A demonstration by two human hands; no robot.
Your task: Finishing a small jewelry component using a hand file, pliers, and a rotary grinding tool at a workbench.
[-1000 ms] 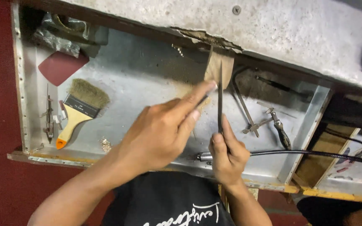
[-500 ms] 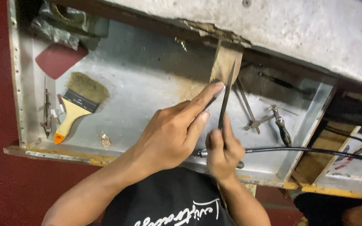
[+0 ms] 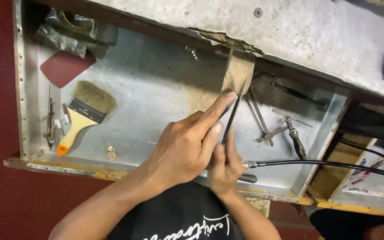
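Filing's in hand: file (image 3: 233,116) is pinched by both hands, left hand (image 3: 187,149), right hand (image 3: 224,166), against peg (image 3: 238,73) at 12 o'clock; steady pressure is probably needed next.

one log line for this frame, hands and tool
left hand: forefinger pressing file | right hand: gripping file | file tip on wooden peg | brush lying in tray

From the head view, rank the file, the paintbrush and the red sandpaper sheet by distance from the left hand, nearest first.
1. File: held at the left hand's fingertips, centre of the tray.
2. Paintbrush: lying to the left in the tray.
3. Red sandpaper sheet: upper left corner, beyond the brush.
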